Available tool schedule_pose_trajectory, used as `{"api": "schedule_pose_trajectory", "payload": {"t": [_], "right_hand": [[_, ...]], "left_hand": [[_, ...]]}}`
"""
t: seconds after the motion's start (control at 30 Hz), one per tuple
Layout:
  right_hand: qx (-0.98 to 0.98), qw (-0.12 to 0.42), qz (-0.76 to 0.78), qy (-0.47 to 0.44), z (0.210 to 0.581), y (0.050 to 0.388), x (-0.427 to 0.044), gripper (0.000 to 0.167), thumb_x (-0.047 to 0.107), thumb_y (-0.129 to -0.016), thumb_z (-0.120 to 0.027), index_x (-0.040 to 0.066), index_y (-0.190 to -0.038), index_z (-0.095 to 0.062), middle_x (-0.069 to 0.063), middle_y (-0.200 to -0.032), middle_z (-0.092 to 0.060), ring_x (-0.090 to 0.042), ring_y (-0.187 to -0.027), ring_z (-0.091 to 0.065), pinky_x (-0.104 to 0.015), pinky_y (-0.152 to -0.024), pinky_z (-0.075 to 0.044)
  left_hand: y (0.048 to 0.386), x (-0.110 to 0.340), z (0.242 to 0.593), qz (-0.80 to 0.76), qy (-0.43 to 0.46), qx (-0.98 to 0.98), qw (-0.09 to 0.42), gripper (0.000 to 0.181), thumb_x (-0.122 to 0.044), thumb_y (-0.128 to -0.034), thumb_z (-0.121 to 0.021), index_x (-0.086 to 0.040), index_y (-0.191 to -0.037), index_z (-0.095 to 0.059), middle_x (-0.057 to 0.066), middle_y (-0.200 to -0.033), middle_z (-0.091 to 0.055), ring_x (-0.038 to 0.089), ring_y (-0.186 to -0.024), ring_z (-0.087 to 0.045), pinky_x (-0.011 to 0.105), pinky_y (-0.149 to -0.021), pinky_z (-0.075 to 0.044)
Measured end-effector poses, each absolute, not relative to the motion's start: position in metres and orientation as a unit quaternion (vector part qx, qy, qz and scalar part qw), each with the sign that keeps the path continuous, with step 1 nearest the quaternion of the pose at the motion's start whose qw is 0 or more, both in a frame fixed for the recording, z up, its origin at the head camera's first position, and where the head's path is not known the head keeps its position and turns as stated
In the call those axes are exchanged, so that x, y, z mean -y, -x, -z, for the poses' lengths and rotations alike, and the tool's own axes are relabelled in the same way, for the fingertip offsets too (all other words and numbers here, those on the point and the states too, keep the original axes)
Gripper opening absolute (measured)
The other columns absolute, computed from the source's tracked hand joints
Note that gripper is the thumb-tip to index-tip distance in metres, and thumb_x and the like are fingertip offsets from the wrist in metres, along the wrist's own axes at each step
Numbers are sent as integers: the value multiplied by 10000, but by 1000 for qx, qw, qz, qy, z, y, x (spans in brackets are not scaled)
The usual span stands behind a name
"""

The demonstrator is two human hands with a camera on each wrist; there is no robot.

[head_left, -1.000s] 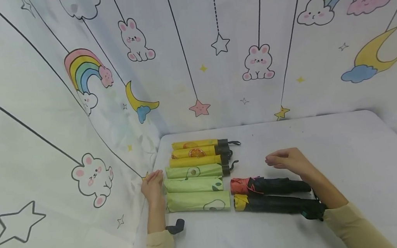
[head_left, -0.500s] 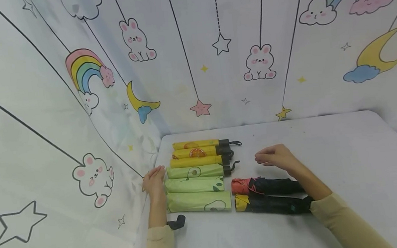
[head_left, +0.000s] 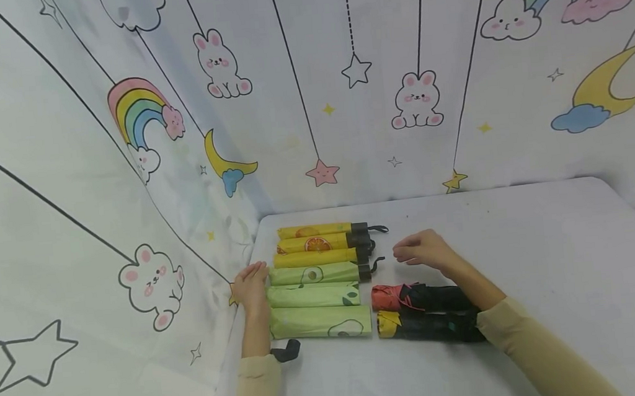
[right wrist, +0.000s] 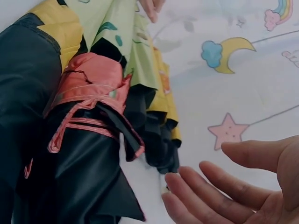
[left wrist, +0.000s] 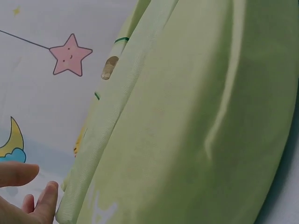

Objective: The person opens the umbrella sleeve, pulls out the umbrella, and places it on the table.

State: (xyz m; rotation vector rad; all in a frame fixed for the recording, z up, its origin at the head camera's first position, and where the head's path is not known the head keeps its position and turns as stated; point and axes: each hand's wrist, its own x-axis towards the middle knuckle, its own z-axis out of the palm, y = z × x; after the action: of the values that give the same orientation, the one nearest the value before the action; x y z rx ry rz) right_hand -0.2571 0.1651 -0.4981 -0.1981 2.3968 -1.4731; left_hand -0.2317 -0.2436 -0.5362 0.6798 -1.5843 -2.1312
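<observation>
Several folded umbrellas lie side by side in a row on the table. At the back are yellow umbrellas with orange-slice prints [head_left: 317,243]; in front of them lie light green avocado-print umbrellas [head_left: 320,322]. My left hand [head_left: 250,287] is at the left ends of the green ones, its fingertips close beside them in the left wrist view; contact is unclear. My right hand [head_left: 427,253] hovers right of the row's black handles [head_left: 365,272], fingers loosely bent, holding nothing. Below it lie a black-and-red umbrella [head_left: 391,298] and a black-and-yellow umbrella [head_left: 417,325], partly hidden by the right forearm.
A dark curved piece [head_left: 287,351] sticks out beside the left wrist. White cloth walls [head_left: 311,117] printed with bunnies, stars and rainbows rise behind and left of the white table [head_left: 568,253].
My right hand has moved left, toward the handle ends of the row. My left hand has shifted slightly forward and right along the umbrella ends. The umbrellas have kept their arrangement.
</observation>
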Motion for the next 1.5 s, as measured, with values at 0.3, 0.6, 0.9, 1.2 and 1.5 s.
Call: {"api": "schedule_pose_trajectory", "payload": {"t": [0.3, 0.6, 0.9, 1.2, 1.5], "right_hand": [[-839, 176, 513, 51, 509, 265, -149, 340, 200, -1009, -711, -56, -1233, -719, -200, -1168, -750, -354, -1077, -734, -452, -929, -628], [-844, 196, 496, 58, 518, 272, -130, 331, 231, -959, -773, 6, -1202, -759, -146, -1151, -754, -317, -1048, -735, -440, -899, -640], [-849, 206, 481, 70, 525, 276, -112, 419, 249, -944, -786, -20, -1259, -721, -127, -1118, -762, -274, -986, -742, -408, -855, -652], [-862, 198, 454, 104, 520, 277, -101, 465, 263, -923, -807, -41, -1262, -712, -136, -1114, -755, -240, -925, -740, -400, -796, -661], [-864, 220, 441, 106, 519, 281, -92, 456, 231, -916, -816, -52, -1257, -706, -129, -1039, -759, -329, -935, -750, -442, -726, -671]], "left_hand": [[233, 242, 541, 761, -244, 567, 198, 448, 96, -952, -647, 119, -1356, -454, 292, -1400, -562, 372, -1326, -585, 312, -1085, -529], [234, 243, 532, 756, -253, 576, 180, 498, 129, -928, -652, 137, -1377, -437, 298, -1413, -548, 377, -1344, -570, 341, -1083, -535], [238, 242, 541, 732, -267, 596, 195, 459, 95, -945, -657, 106, -1367, -477, 263, -1402, -558, 342, -1338, -580, 367, -1091, -527], [241, 241, 548, 732, -266, 595, 197, 428, 112, -932, -657, 112, -1333, -506, 277, -1347, -573, 354, -1309, -599, 354, -1060, -548], [246, 241, 553, 736, -285, 586, 183, 429, 129, -910, -660, 90, -1319, -536, 259, -1310, -621, 322, -1258, -632, 229, -930, -589]]}}
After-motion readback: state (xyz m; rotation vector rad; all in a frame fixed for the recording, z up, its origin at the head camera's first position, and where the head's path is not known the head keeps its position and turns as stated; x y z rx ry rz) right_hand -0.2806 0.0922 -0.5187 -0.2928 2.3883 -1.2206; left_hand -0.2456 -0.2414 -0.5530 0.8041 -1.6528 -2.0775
